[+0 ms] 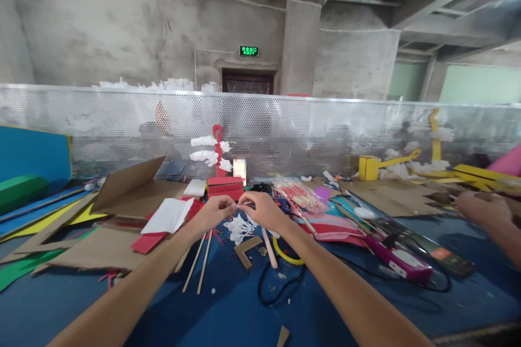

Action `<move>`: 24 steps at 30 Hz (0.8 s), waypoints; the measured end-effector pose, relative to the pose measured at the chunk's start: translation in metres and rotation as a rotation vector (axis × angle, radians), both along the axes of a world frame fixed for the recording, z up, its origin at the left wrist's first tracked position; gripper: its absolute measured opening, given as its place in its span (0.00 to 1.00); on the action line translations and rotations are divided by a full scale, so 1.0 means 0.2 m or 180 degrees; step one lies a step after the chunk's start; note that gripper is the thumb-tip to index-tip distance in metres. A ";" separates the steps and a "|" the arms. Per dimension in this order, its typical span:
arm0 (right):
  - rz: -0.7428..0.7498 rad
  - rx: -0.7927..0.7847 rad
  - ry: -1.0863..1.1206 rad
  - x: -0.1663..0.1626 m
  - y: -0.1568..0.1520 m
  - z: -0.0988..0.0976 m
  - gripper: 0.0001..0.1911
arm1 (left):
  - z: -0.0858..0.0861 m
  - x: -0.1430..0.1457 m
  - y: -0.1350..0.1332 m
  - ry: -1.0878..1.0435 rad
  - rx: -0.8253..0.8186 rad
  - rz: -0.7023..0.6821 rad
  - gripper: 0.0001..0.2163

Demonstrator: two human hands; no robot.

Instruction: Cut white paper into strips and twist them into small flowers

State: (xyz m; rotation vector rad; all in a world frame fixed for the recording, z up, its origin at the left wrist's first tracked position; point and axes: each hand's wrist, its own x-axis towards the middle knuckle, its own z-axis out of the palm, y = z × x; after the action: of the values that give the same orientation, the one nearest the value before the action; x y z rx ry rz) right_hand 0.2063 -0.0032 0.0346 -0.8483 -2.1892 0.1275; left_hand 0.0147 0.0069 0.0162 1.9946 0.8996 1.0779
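Note:
At the middle of the table my left hand (pixel 217 211) and my right hand (pixel 261 209) meet, fingertips nearly touching. Both are closed in a pinch on a small white piece (pixel 238 206), mostly covered by the fingers and too small to make out fully. Just below them lies a pile of twisted white paper bits (pixel 240 229). Two thin wooden sticks (pixel 204 263) lie under my left wrist. Behind my hands stands a red cardboard shape (pixel 218 160) with white paper tufts attached, rising from a red box (pixel 225 187).
Cardboard sheets (pixel 97 244) and white paper (pixel 167 216) lie left. To the right are a bag of sticks (pixel 299 195), a purple power strip (pixel 401 263) and a black cable (pixel 280 301). Another person's hand (pixel 484 209) is at far right. A perforated metal screen (pixel 277 130) stands behind.

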 end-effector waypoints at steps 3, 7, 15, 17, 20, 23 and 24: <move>-0.0110 0.0095 -0.0084 0.00 0.00 -0.01 0.04 | 0.00 0.00 0.00 -0.0056 -0.0002 -0.0017 0.14; -0.0278 0.0169 -0.0172 0.00 0.01 -0.01 0.06 | 0.01 0.00 0.00 -0.0081 0.0010 -0.0033 0.14; -0.0125 -0.0332 -0.0376 0.03 0.04 -0.02 0.20 | 0.01 0.00 0.00 0.0104 0.0044 0.0059 0.14; -0.0072 -0.0395 -0.0308 0.03 0.04 -0.01 0.17 | 0.00 -0.01 0.01 0.0113 -0.0005 0.0087 0.13; 0.0025 -0.0472 0.0007 0.03 0.03 0.00 0.08 | 0.00 -0.02 0.03 0.0005 -0.0117 0.0112 0.11; 0.0040 -0.0538 0.0238 0.03 0.04 -0.01 0.07 | -0.01 -0.02 0.05 -0.0042 -0.0182 0.0104 0.11; 0.0011 -0.0560 0.0231 0.03 0.04 -0.01 0.07 | -0.01 -0.03 0.05 -0.0040 -0.0182 0.0094 0.11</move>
State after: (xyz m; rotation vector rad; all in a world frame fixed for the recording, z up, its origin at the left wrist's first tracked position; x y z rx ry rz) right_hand 0.2121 0.0045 0.0334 -0.9223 -2.1340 0.3515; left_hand 0.0095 0.0166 0.0140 1.9314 0.9459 1.0680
